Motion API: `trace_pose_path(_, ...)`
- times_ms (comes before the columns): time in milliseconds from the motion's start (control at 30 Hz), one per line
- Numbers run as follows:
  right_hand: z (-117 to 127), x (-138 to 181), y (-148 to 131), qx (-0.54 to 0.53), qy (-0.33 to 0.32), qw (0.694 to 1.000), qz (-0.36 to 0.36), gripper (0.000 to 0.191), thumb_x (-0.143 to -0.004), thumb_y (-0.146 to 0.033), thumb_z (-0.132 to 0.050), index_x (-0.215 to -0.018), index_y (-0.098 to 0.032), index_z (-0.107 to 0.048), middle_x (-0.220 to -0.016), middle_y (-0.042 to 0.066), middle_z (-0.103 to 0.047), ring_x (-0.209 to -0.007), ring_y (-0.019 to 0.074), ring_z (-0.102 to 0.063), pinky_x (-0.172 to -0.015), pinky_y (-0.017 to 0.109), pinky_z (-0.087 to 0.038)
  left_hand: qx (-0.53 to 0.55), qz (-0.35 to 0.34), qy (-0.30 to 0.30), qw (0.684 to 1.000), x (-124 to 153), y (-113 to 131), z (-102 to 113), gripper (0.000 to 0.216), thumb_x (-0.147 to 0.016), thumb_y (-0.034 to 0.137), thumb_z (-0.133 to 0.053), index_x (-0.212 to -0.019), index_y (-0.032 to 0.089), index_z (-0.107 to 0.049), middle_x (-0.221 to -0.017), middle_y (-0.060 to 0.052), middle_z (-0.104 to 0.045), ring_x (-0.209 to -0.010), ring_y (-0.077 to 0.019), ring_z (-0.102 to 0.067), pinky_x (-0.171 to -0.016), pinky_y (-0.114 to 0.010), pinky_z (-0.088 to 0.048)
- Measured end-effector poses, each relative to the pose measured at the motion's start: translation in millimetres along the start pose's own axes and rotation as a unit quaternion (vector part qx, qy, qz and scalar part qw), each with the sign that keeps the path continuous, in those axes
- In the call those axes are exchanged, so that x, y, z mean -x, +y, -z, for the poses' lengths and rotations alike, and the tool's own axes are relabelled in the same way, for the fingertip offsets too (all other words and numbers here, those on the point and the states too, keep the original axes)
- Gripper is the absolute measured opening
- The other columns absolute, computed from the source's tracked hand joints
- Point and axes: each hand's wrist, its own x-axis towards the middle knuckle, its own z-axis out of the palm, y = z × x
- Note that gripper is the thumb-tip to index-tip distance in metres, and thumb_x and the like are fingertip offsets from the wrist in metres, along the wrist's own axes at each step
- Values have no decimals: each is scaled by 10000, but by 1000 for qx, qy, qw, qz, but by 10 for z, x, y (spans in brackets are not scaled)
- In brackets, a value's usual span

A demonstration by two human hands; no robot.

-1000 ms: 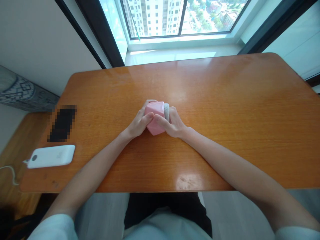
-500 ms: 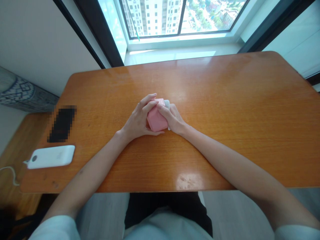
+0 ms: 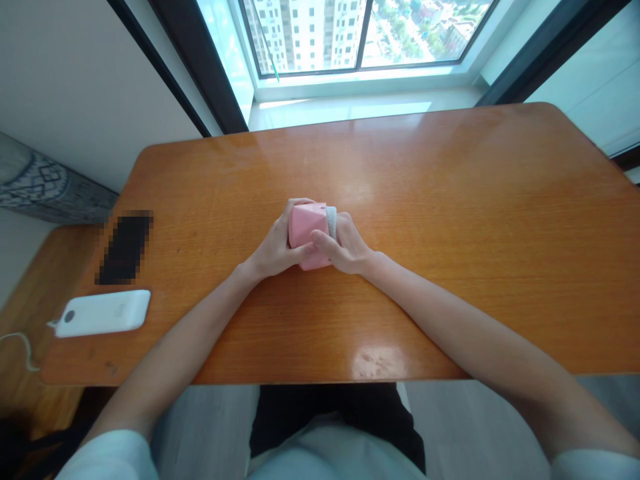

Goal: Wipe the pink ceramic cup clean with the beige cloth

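A small pink faceted object (image 3: 308, 225), boxy in shape, is held between both hands over the middle of the table. A light grey, fuzzy-looking band (image 3: 331, 222) shows along its right side. My left hand (image 3: 280, 243) wraps the left side, fingers behind it and thumb across its lower front. From the right, my right hand (image 3: 347, 245) grips it, with the thumb laid on the front face and the other fingers curled at the grey side. Those fingertips are hidden. What kind of object it is, I cannot tell.
The brown wooden table (image 3: 450, 233) spreads around my hands. At its left lie a dark pixelated rectangle (image 3: 124, 248) and a white oblong device (image 3: 103, 313) with a white cable (image 3: 25, 350). Beyond the far edge is a window (image 3: 360, 40).
The pink object has turned in my hands, showing more of its front. My left fingers have slid behind it and the left thumb has come up onto its front.
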Motion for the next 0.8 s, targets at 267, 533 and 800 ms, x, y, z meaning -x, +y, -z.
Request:
trace_pose_path(267,-14,-2,-84,2,6,1000,-25,586,-1096,-712,-544,-745,-245,-500,-699,-24,-509,-658,140,-462,-656,339,-393,49,55,-14,997,-31,83,-7,893,-1008,982,-453,-1402,218,-695,-1291,-148,-798,-1195,-360,-783,-1071,-537,-660)
trace_pose_path(533,16,-45,-55,-119,43,979,-162,646,-1063,-847,-525,-839,-244,-586,-732,-16,-538,-679,155,-480,-607,308,-418,-202,-189,24,961,-23,-240,42,1407,-627,974,-922,-1763,417,-308,-1841,-177,-379,-1699,-470,-448,-1342,-707,-473)
trace_pose_path(800,0,-65,5,-154,54,972,-166,683,-1043,-888,-510,-883,-234,-624,-807,14,-586,-750,169,-534,-640,304,-449,-224,-155,51,961,19,-77,-20,1248,-690,739,-1031,-1693,340,-406,-1606,-155,-612,-1460,-396,-650,-1239,-618,-556)
